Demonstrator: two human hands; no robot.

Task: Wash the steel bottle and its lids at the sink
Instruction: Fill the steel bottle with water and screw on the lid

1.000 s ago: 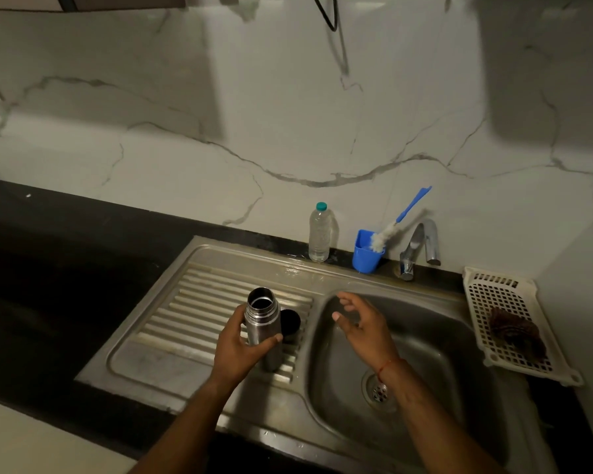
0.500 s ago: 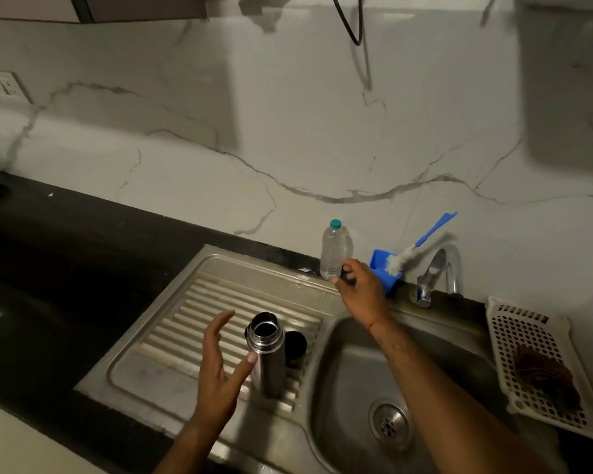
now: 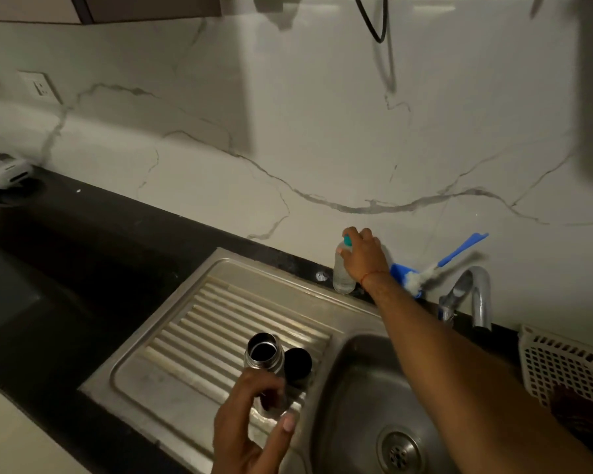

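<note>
- The steel bottle (image 3: 263, 354) stands upright, mouth open, at the lower centre of the frame. It is on the ribbed draining board (image 3: 220, 323), near the board's right edge.
- A black lid (image 3: 298, 362) sits on the board just to the right of the bottle, close against it.
- The left hand (image 3: 250, 425) comes up from the bottom edge of the frame. Its fingers (image 3: 267, 383) curl round the bottle's lower body and the thumb points toward the lower right. This part is blurred.
- The right hand (image 3: 363, 256) reaches across the sink basin (image 3: 356, 388) to the back ledge at centre right. There it grips the top of a clear plastic bottle (image 3: 343, 282), and the teal cap (image 3: 347, 240) shows at the fingertips.
- A red thread (image 3: 374, 276) circles the right wrist.
- Just right of the plastic bottle is a blue cup (image 3: 404, 273), partly hidden by the forearm. It holds a brush (image 3: 459, 249) with a blue handle and white bristles, which leans to the upper right.
- The tap (image 3: 476, 295) stands to the right of the cup, behind the basin.
- The drain (image 3: 399, 449) lies at the bottom of the basin, lower right of centre.
- A white perforated basket (image 3: 562, 364) at the right edge holds something dark that is too dim to identify.
- The black table (image 3: 83, 251) stretches to the left of the sink below a veined marble wall (image 3: 322, 148).
</note>
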